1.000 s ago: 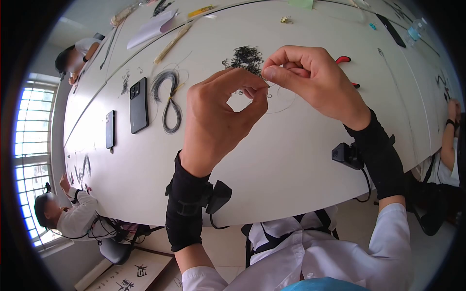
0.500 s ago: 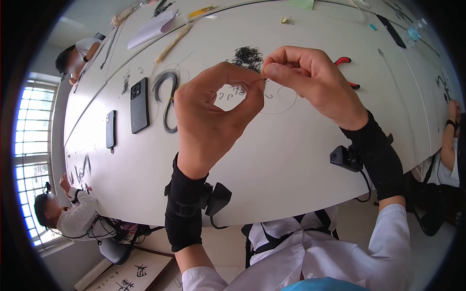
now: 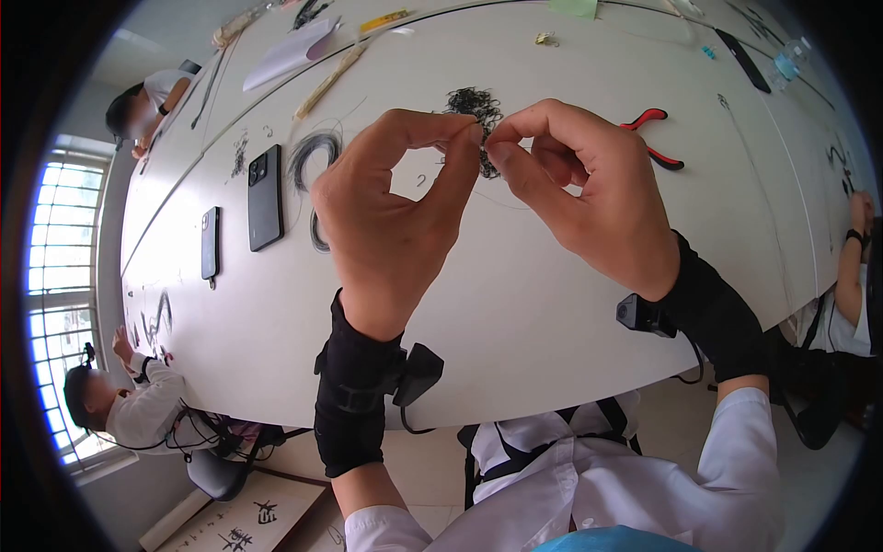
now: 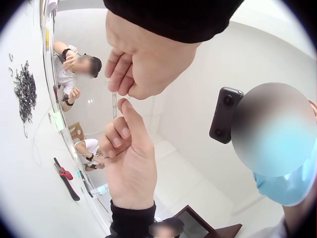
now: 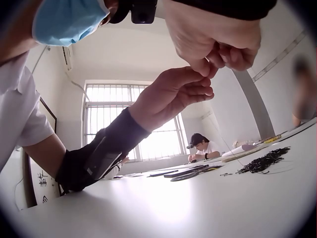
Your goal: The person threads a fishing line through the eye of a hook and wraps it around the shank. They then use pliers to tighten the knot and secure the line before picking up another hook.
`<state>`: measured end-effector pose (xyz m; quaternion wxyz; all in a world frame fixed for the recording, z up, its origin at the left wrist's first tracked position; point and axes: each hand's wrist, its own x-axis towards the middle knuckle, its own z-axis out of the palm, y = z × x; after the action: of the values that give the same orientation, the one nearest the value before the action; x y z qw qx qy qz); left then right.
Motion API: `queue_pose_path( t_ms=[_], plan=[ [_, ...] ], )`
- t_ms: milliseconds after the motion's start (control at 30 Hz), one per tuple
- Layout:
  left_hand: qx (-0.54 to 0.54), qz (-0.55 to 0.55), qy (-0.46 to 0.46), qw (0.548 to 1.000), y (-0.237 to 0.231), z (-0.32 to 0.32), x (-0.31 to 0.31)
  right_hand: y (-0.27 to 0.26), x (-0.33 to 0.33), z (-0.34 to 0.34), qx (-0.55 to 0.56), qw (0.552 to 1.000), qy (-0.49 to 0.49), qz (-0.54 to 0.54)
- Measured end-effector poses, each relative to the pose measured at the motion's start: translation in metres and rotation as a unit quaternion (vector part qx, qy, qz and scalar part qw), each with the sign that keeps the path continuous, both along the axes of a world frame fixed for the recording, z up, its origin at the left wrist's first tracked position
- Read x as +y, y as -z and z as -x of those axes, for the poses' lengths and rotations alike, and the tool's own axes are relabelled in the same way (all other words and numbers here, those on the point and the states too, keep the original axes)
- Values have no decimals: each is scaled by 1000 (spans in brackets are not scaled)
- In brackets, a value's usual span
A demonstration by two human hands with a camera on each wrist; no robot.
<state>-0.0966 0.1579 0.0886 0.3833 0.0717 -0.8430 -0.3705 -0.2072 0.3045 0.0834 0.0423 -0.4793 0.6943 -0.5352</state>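
The left hand (image 3: 382,221) and right hand (image 3: 612,189) pinch something too small to tell, raised probably for sight; hooks (image 3: 471,99) lie beyond, well in from the near edge of the worktop (image 3: 515,340), likely for reach.

Peering down from the head at the table (image 3: 524,322). Super close from both wrists: rolled sideways (left), low and facing the window (image 5: 106,116) (right). Catching left hand (image 3: 382,230) and right hand (image 3: 607,189) in all three.
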Motion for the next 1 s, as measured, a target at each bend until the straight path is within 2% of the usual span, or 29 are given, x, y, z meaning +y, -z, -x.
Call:
queue_pose_path(
  t_ms=[67, 267, 367, 467, 667, 767, 1000],
  plan=[
    [-3, 29, -13, 999, 1, 1, 0, 1, -1, 1, 119, 992, 21, 22],
    [20, 94, -1, 995, 7, 7, -2, -3, 2, 6, 215, 976, 14, 41],
    [-7, 91, 4, 996, 5, 6, 4, -6, 4, 11, 166, 986, -8, 24],
    [-15, 83, 14, 996, 7, 7, 4, -9, 7, 15, 63, 997, -28, -22],
    [-13, 74, 37, 996, 9, 8, 3, -19, 10, 26, -36, 995, -50, -84],
    [-18, 69, 41, 997, 9, 8, 4, -15, 8, 29, -100, 990, -63, -78],
    [-21, 54, 48, 997, 9, 7, 5, -11, 7, 36, -129, 984, -76, -95]
  ],
)
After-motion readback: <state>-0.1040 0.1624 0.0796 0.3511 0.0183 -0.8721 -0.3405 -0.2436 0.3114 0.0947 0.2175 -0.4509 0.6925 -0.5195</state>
